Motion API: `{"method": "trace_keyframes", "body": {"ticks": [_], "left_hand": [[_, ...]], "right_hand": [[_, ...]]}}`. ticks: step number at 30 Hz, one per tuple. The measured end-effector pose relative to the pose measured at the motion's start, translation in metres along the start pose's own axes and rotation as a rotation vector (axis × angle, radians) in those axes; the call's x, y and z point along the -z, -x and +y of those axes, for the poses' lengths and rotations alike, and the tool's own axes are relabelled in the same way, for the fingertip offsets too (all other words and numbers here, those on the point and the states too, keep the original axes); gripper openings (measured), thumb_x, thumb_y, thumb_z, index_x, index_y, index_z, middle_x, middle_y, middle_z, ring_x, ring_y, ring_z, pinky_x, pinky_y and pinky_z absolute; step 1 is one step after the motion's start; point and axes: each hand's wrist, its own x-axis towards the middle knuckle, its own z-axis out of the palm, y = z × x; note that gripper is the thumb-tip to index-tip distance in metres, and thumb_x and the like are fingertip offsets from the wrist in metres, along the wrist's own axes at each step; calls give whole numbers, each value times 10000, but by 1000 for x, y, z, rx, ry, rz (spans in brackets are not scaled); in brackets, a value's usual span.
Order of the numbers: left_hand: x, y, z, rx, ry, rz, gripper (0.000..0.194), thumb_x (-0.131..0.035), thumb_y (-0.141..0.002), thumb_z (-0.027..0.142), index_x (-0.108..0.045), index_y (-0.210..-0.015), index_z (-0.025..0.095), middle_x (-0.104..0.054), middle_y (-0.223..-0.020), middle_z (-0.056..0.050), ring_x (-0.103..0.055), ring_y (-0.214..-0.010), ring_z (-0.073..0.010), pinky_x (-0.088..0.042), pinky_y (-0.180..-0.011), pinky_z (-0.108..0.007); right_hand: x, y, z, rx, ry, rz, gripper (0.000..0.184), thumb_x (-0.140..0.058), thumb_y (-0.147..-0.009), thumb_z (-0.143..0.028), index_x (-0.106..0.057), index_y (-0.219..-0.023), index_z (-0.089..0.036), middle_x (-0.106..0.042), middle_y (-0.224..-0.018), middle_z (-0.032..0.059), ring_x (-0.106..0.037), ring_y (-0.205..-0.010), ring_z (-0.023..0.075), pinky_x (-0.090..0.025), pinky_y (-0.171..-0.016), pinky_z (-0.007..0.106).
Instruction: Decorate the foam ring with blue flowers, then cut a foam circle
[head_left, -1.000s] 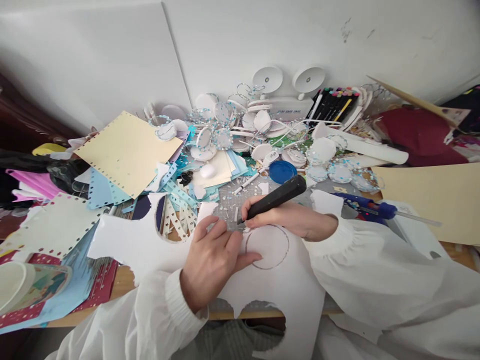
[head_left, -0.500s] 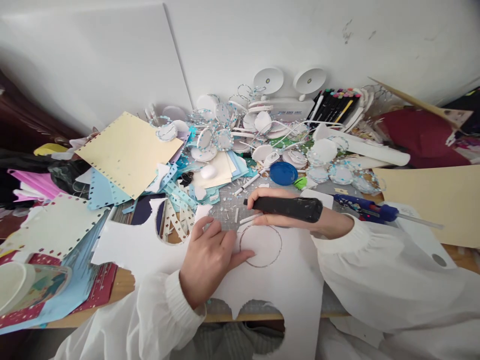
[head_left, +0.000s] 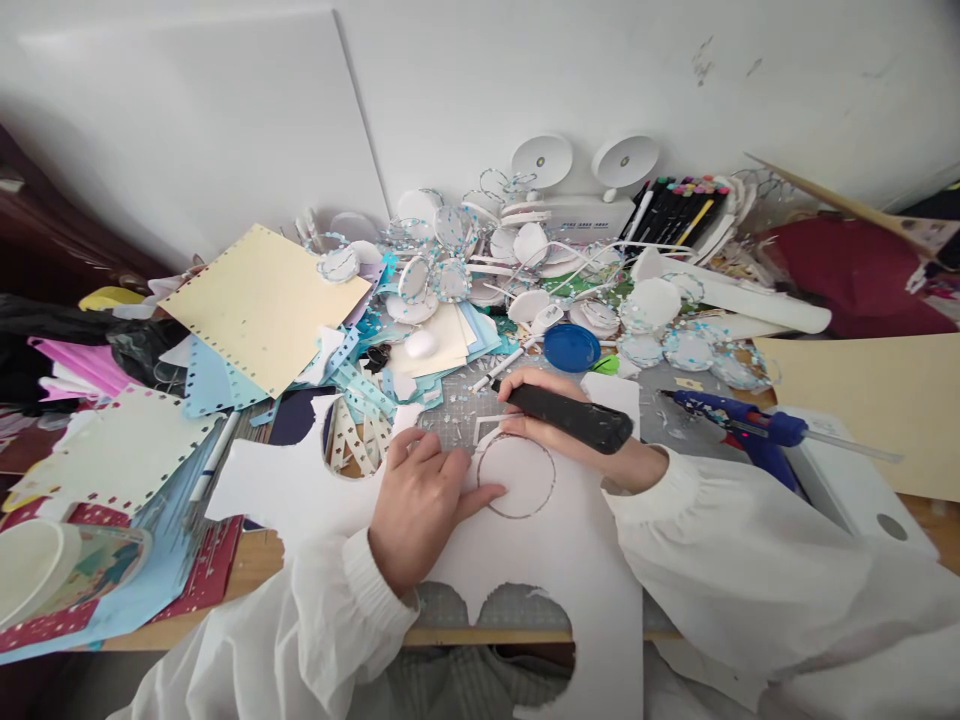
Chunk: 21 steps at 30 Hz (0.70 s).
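A white foam board with ragged round cut-outs lies on the grey cutting mat and hangs over the table's front edge. A circle outline is marked or scored on it. My left hand presses on the board with curled fingers, its thumb stretched to the circle's left edge. My right hand is closed around a thick black-handled cutter, held low over the circle's far edge. I cannot make out its blade. A narrow white strip lies beside the right fingertips.
White discs with blue-beaded wire crowd the back. A blue lid sits before them. At right lies a blue glue gun with a glue stick. Punched cream card and a plastic tub are at left.
My right hand has moved left with the cutter, which now tilts more. The foam board has shifted slightly away and left. My left hand keeps nearly the same pose on it.
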Motion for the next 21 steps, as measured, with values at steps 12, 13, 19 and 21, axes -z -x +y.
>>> {"method": "trace_keyframes", "body": {"ticks": [12,13,19,21], "left_hand": [[-6,6,2,43,42,-47,466,-467,-889,531,-541,-613,162,-524,-504,-1,-545,-669,-184,-350,-824,-360],[-7,7,3,47,47,-48,470,-462,-892,531,-540,-612,162,-521,-501,-2,-544,-670,-184,-349,-826,-361],[-7,8,4,69,48,-82,459,-465,-890,532,-534,-624,164,-530,-515,1,-550,-683,-186,-340,-845,-374],[-6,8,2,93,42,-100,451,-465,-890,534,-534,-635,168,-538,-524,1,-554,-687,-189,-334,-851,-382]], "right_hand": [[0,-11,23,-43,-184,278,156,-573,-828,-346,-508,-935,-254,-541,-726,-20,-516,-575,143,-437,-542,298],[2,-12,24,-32,-147,284,161,-578,-827,-346,-510,-940,-252,-551,-750,-13,-524,-590,146,-445,-558,304],[3,-10,6,101,222,145,242,-617,-814,-298,-522,-1032,-252,-609,-906,14,-598,-800,186,-479,-721,332],[4,-5,-5,116,272,181,259,-616,-821,-287,-525,-1062,-262,-633,-899,10,-618,-790,187,-491,-737,339]]}}
